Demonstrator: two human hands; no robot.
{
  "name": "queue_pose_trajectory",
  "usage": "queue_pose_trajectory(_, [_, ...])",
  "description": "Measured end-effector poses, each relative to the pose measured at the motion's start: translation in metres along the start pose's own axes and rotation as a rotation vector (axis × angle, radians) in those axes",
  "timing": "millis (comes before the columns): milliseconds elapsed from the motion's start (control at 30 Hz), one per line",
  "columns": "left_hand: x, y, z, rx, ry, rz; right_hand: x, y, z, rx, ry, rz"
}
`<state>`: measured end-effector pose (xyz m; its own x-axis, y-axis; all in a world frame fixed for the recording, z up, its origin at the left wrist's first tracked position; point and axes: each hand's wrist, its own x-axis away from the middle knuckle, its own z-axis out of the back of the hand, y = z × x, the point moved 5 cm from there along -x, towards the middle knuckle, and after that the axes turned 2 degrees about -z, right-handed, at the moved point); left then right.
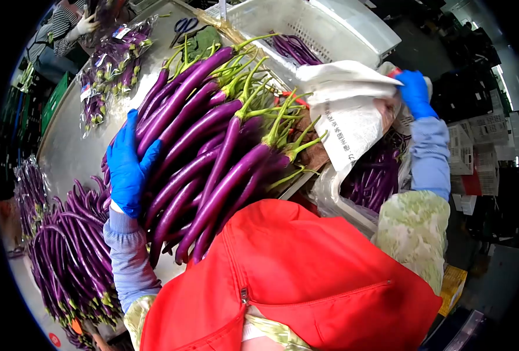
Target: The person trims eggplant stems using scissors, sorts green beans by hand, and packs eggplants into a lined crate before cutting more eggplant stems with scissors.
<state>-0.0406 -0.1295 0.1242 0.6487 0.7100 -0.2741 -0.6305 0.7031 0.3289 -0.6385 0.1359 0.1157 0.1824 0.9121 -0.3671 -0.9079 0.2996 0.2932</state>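
A large heap of long purple eggplants (198, 140) lies on the metal table, green stems toward the upper right. My left hand (128, 167), in a blue glove, rests against the left side of the heap with thumb and fingers apart. Out to the right, my right hand (414, 93), gloved in blue too, is closed on the edge of a white sheet with printed characters (347, 105). The sheet is lifted and folded over. Below it, more thin eggplants (373, 175) sit in a plastic-lined crate.
A white perforated crate (265, 23) stands at the back, holding thin eggplants. Bagged eggplants (116, 67) and scissors (184, 26) lie on the table (66, 152). Another eggplant pile (72, 257) is at the left. A co-worker's gloved hand (87, 24) shows at the top left.
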Motion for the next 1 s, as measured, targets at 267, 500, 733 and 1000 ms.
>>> queue_pose_trajectory(267, [0.001,0.005,0.000,-0.006,0.036,-0.011,0.280,0.049,-0.087,-0.182,-0.599,-0.358])
queue_pose_trajectory(500, [-0.001,0.001,-0.001,0.008,0.017,-0.008,0.197,-0.064,-0.012,-0.856,-0.770,-0.475])
queue_pose_trajectory(733, [0.000,0.004,-0.001,-0.021,-0.025,0.036,0.002,-0.162,-0.017,-1.295,-0.185,-0.446])
queue_pose_trajectory(1000, [0.003,0.001,0.003,0.026,0.002,0.039,-0.043,-0.250,-0.145,-0.452,-0.493,-0.140])
